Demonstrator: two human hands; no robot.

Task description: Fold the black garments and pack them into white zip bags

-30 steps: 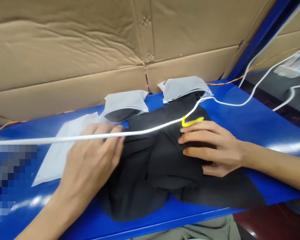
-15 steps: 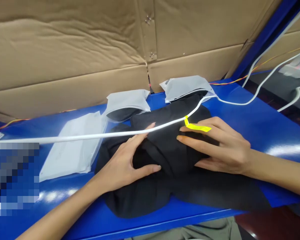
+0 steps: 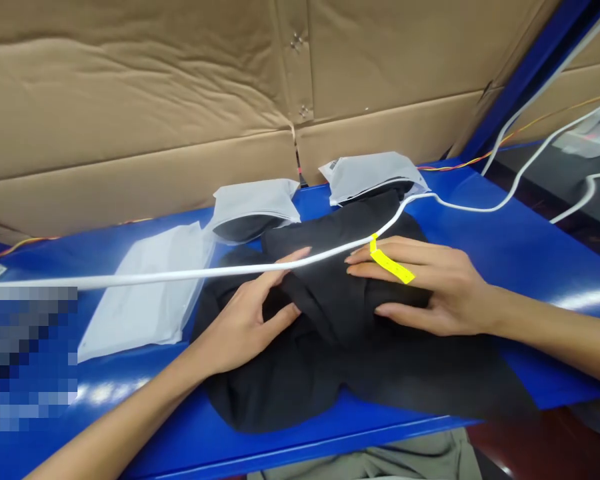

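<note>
Black cloth [image 3: 290, 380] lies bunched and folded on the blue table [image 3: 540, 267], one flap reaching past the front edge at the right. My left hand [image 3: 245, 320] rests on its left part, thumb and fingers apart. On the right part lies my right hand [image 3: 430, 283], fingers spread over the fabric. A white cord [image 3: 220, 270] runs across above the cloth and passes over the fingers of my left hand. From it hangs a yellow tag [image 3: 393, 267], in front of my right fingers.
Frosted bags [image 3: 255, 200], [image 3: 375, 175] with black contents stand behind the cloth. A flat white bag [image 3: 145, 293] lies at the left. Brown padded panels [image 3: 140, 100] rise behind the table. Yellow and red wires [image 3: 450, 167] run along the back.
My right hand has shifted slightly left and its fingers lie flatter. My left thumb has drawn a little left and up. The yellow tag has swung to a steeper slant.
</note>
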